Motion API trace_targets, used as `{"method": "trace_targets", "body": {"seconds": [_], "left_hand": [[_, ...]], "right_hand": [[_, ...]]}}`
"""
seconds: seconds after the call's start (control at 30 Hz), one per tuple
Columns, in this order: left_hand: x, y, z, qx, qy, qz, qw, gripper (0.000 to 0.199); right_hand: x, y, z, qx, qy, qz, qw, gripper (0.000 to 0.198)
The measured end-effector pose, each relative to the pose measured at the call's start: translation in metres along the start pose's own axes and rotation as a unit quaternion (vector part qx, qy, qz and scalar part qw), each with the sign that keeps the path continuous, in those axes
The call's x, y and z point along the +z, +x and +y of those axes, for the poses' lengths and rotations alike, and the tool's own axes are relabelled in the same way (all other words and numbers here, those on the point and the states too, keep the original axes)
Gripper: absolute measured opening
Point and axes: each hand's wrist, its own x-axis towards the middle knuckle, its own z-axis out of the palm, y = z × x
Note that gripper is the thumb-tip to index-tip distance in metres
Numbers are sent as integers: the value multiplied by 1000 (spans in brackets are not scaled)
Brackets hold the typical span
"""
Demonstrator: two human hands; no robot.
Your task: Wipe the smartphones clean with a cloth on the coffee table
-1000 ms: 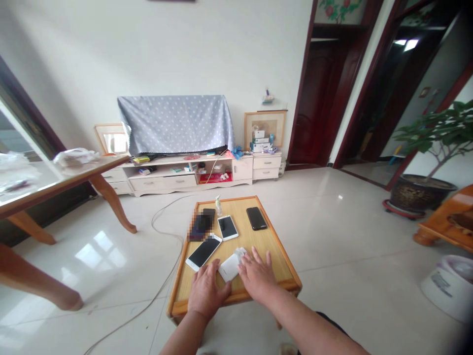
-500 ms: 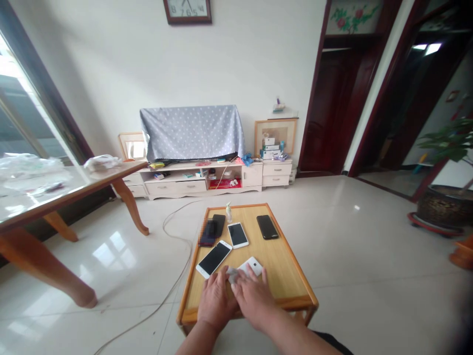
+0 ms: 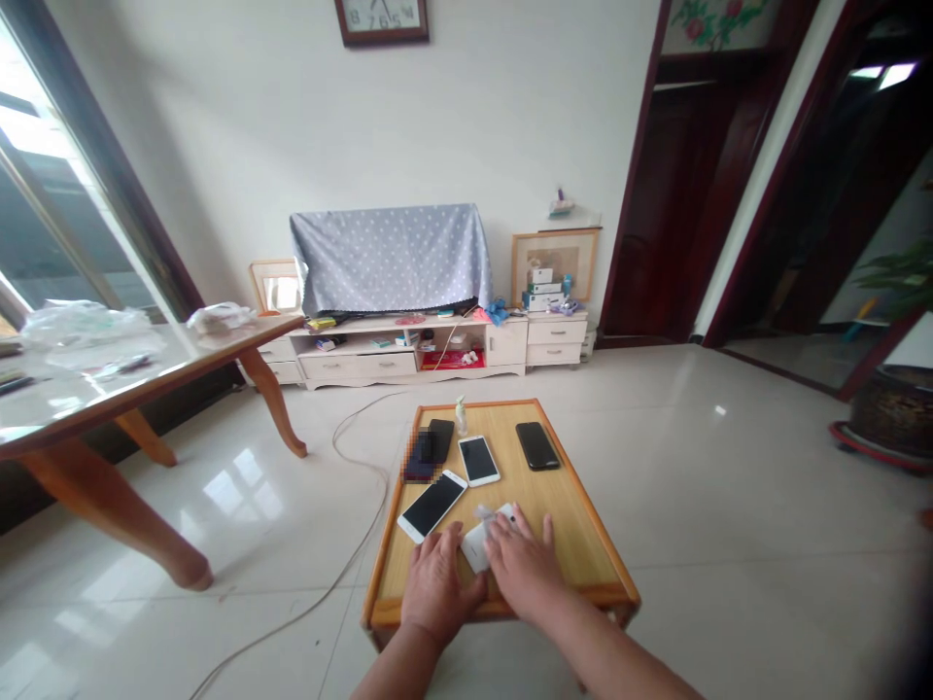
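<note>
Both hands flat on the low wooden worktop (image 3: 575, 544): left hand (image 3: 437, 588) pins the white phone (image 3: 477, 546) at its 7 o'clock edge, steadying it; right hand (image 3: 526, 569), fingers spread, presses a small cloth (image 3: 487, 512) on it; neither grip closed

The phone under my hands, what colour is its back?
White; the phone lies between the left hand and right hand, head view.

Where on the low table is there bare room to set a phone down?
Free: the low table's right side, below the black phone and beside the right hand. Also the near-left corner, left of the left hand. Crowded: the far-left, with the white phones close together.
</note>
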Motion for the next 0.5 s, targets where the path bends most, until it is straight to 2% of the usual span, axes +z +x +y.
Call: {"method": "trace_targets", "body": {"seconds": [0.07, 0.13, 0.37, 0.5], "left_hand": [[0, 1, 0, 3, 4, -9, 1000, 60], [2, 2, 0, 8, 9, -10, 1000, 58], [6, 4, 1, 28, 31, 6, 999, 61], [6, 5, 1, 32, 38, 3, 999, 59]], "right_hand": [[10, -14, -9, -56, 23, -16, 998, 54], [12, -18, -11, -75, 34, -21, 996, 53], [-20, 12, 35, 57, 2, -9, 998, 52], [-23, 1, 42, 54, -20, -8, 998, 52]]}}
